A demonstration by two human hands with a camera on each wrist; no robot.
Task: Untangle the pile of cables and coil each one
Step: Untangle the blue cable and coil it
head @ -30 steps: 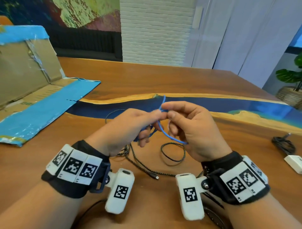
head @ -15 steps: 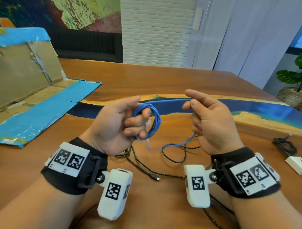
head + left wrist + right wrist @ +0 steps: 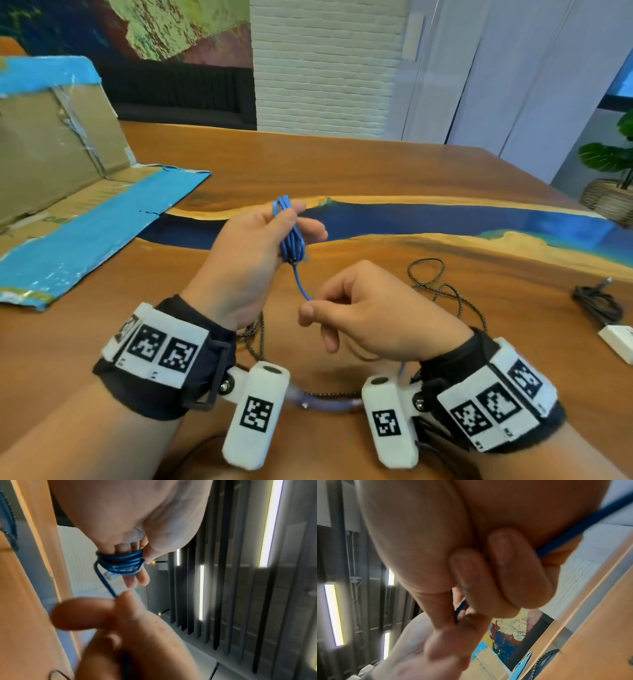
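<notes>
My left hand is raised over the table with several turns of a thin blue cable wound round its fingers; the thumb presses the loops. From the coil one blue strand runs down to my right hand, which pinches it between thumb and forefinger. The strand's tail passes through the right hand's curled fingers. A black braided cable lies loose on the wooden table beneath and beside my hands.
A flattened cardboard box with blue tape lies at the left. At the right edge sit a bundled black cable and a white adapter. A blue resin stripe crosses the table. A potted plant stands beyond the far right corner.
The left hand has turned and risen, and the blue coil on its fingers is tighter. The right hand has dropped from level with the coil to below it, drawing the strand downward.
</notes>
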